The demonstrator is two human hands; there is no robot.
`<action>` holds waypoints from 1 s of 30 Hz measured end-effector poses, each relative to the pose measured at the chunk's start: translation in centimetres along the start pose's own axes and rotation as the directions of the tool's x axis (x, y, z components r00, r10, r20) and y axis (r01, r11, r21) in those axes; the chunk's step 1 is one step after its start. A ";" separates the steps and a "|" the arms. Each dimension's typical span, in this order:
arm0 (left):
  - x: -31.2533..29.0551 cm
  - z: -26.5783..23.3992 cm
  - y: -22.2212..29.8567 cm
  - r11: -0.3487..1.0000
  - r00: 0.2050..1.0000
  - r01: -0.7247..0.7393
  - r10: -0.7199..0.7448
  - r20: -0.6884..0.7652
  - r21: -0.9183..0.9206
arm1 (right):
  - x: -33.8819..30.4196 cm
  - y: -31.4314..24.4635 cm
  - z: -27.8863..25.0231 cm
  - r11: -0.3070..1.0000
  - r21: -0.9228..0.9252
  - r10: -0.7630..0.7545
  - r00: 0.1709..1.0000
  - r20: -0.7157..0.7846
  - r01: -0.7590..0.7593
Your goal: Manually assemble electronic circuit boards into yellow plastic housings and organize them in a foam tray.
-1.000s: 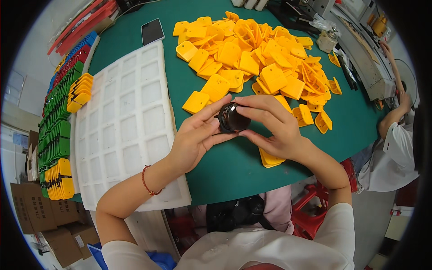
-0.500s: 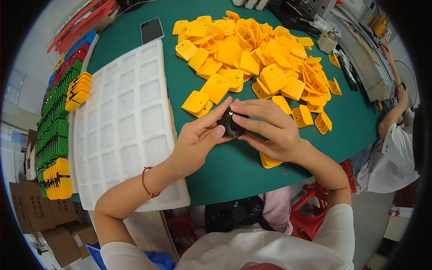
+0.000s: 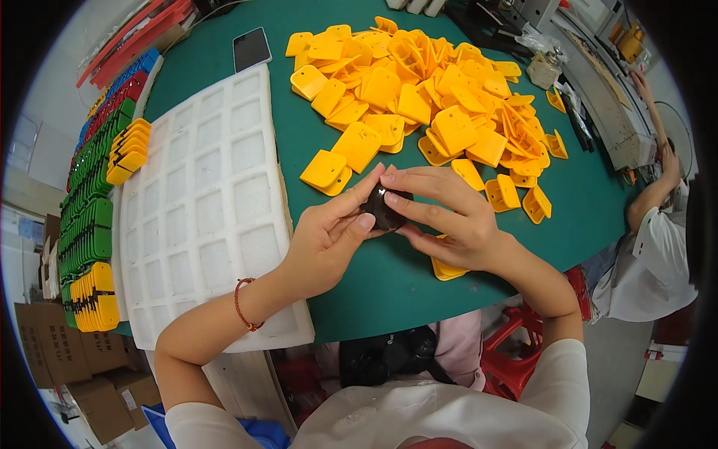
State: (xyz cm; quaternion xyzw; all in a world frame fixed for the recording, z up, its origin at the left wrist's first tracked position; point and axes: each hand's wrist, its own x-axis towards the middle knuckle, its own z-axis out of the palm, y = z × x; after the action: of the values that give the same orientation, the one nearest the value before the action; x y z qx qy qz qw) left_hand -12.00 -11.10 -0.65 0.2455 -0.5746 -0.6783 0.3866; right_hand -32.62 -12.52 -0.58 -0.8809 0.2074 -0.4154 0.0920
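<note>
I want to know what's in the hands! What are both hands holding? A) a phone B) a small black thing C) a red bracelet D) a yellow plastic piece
B: the left hand and right hand pinch a small black thing between them, while the yellow pieces lie on the table.

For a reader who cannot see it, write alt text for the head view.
Both hands, left hand and right hand, pinch a small dark round part together above a green table. A pile of yellow plastic pieces lies beyond; a white compartment tray sits left.
</note>
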 end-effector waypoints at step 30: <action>-0.1 0.5 -1.4 0.941 0.971 -0.211 0.234 -0.055 0.266 | -0.3 -0.6 0.4 0.983 0.063 0.179 0.978 -0.110 -0.173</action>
State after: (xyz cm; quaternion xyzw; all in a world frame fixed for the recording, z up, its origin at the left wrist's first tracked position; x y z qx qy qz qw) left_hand -12.68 -10.63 -1.94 0.2559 -0.6650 -0.5386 0.4498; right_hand -32.27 -11.86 -0.86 -0.8310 0.2784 -0.4610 0.1395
